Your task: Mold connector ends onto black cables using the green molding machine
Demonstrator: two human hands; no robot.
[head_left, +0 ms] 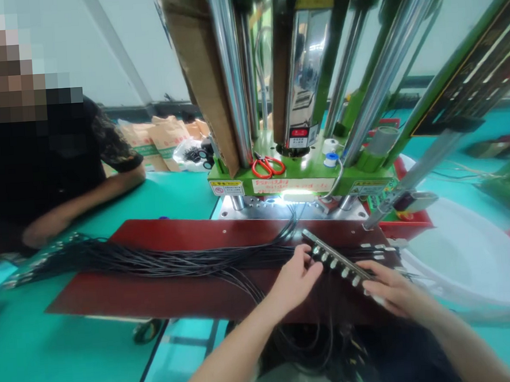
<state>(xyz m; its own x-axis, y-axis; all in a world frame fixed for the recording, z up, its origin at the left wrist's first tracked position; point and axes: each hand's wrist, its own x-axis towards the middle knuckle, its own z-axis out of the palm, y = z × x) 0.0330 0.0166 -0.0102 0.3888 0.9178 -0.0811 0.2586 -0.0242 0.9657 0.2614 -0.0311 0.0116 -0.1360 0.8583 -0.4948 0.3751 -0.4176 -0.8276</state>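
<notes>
Just in front of the machine I hold a narrow metal bar [339, 258], slanted down to the right, with several silvery connector-like pieces along its near side. My left hand [295, 278] is closed on the bar's upper left part, thumb and fingers pinching it. On the lower right end, the fingers of my right hand [393, 289] grip it too. Beneath and behind it, a thick bundle of black cables [168, 259] runs across a reddish-brown board [127, 302]. Dark cables hang below the bar, over my lap.
A green machine [358, 176] with steel columns stands ahead, red-handled scissors [268, 167] on its ledge. A person in black [41, 163] sits at left with a forearm on the green table [173, 202]. To the right is a large white basin [470, 253].
</notes>
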